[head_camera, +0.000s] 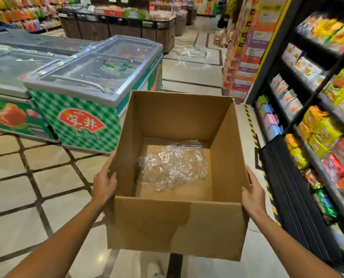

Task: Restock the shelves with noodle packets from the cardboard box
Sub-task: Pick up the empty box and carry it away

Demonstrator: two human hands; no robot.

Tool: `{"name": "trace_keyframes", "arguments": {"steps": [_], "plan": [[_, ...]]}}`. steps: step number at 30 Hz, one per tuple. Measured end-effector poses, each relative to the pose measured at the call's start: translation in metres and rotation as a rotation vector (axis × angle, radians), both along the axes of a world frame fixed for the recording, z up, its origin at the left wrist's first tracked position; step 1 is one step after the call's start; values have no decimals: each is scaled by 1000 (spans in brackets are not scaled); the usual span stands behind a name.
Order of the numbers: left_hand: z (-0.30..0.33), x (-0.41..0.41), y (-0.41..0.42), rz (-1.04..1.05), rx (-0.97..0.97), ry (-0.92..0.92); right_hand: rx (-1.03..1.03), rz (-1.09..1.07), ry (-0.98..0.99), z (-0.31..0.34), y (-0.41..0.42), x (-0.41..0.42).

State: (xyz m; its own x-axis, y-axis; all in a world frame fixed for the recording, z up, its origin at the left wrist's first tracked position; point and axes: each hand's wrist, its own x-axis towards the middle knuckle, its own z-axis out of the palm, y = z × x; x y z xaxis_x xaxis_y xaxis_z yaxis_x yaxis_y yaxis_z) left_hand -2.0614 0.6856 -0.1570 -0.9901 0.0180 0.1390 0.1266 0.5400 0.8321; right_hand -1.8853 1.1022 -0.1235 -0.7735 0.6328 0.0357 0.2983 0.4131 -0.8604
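Observation:
I hold an open brown cardboard box (177, 223) in front of me, above the floor. My left hand (104, 182) grips its left wall, thumb over the rim. My right hand (253, 195) grips its right wall the same way. Inside the box lies only a crumpled sheet of clear plastic wrap (173, 164); no noodle packets show in it. On my right, black shelves (315, 91) carry rows of noodle packets (321, 131) in yellow, red, white and green wrappers.
A chest freezer (91, 87) with sliding glass lids and green check sides stands left of the box. Tiled floor runs between freezer and shelves. A yellow-black hazard strip (252, 129) marks the shelf base. A person (223, 23) crouches far down the aisle.

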Motion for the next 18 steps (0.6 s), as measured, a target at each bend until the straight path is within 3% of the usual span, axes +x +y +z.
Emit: {"name": "trace_keyframes", "arguments": {"steps": [8, 18], "plan": [[8, -183, 52, -33, -3, -24, -11, -23, -21, -14, 44, -178], [-38, -440, 139, -26, -23, -37, -80, -34, -71, -79, 128, -445]]}}
